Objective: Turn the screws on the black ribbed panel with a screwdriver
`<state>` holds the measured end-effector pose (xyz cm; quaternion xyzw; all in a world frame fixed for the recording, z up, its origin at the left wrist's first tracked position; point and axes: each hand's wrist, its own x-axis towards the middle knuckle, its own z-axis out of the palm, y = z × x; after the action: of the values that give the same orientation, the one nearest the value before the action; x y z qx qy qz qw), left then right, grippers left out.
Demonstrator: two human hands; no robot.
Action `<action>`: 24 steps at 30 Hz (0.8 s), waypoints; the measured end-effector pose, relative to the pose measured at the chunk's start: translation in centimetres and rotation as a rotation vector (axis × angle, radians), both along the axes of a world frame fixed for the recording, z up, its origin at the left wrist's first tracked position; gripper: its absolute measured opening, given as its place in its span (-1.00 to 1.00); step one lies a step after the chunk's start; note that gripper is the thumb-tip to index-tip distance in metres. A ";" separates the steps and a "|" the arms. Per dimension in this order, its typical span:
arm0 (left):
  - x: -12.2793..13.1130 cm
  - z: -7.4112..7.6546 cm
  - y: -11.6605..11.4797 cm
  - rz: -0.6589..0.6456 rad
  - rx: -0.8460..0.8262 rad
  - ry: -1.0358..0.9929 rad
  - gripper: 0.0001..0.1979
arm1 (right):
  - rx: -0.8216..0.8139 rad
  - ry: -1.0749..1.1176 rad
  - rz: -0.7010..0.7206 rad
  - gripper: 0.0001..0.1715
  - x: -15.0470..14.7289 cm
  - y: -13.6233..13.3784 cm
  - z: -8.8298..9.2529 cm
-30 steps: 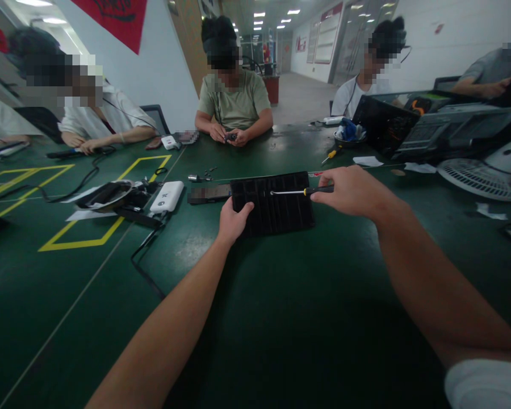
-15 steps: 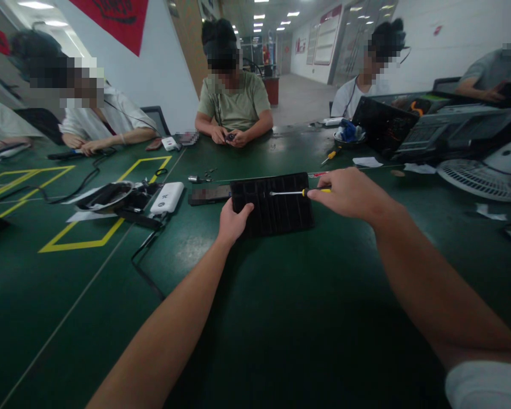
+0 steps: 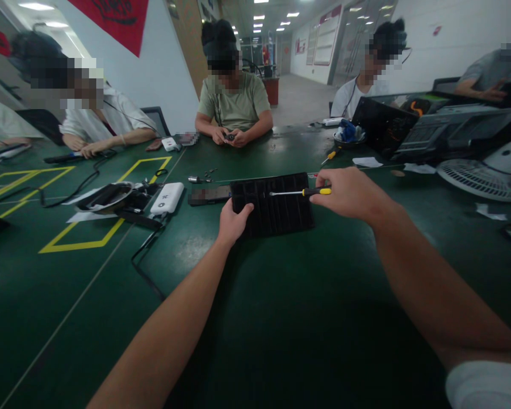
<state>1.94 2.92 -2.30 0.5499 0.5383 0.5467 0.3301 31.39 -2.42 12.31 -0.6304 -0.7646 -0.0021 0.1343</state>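
A flat black ribbed panel [image 3: 276,207] lies on the green table [image 3: 281,318] in front of me. My left hand [image 3: 232,222] grips its near left corner, fingers curled over the edge. My right hand [image 3: 351,193] is closed round a screwdriver [image 3: 300,192] with a yellow and black handle. Its thin metal shaft lies almost level, and the tip points left over the panel's upper middle.
A dark phone [image 3: 208,194], a white power bank [image 3: 167,197] and a heap of cables [image 3: 111,196] lie left of the panel. Opened black electronics [image 3: 434,128] and a white fan grille [image 3: 485,176] stand at the right. Several people sit round the table's far side.
My right hand has turned the screwdriver slightly, so more of its yellow handle shows. My left hand and the panel have stayed where they were.
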 end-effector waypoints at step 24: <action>0.0 -0.1 0.0 0.005 0.006 0.012 -0.64 | -0.104 -0.118 -0.037 -0.44 -0.2 0.2 0.2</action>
<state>1.92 2.94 -2.35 0.5527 0.5399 0.5458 0.3242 31.17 -2.21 12.51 -0.6491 -0.7586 -0.0019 0.0561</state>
